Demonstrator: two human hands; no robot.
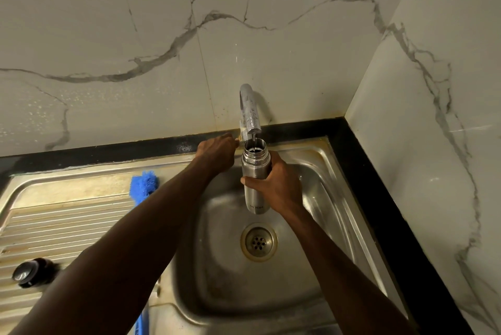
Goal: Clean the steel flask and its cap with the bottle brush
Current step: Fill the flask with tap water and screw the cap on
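The steel flask (256, 183) is held upright over the sink basin (222, 267), near the basin's back edge, with its open mouth directly under the tap spout (250, 109). It is gripped around its middle by the right hand (279, 188), fingers closed about the body. A thin stream of water appears to be falling into the mouth, so the step in hand is judged to be filling or rinsing.

The left hand (217, 151) is placed at the back rim of the sink beside the spout, probably on the tap control; the control itself is hidden, and whether the fingers are closed on anything cannot be told.

The bottle brush (143, 185) lies on the drainboard (67, 226), its blue head near the back edge and its handle mostly covered by the left forearm. The dark cap (31, 272) sits toward the drainboard's left edge. Next, the water would need shutting off and the brush fetching. The water level inside the flask cannot be made out.
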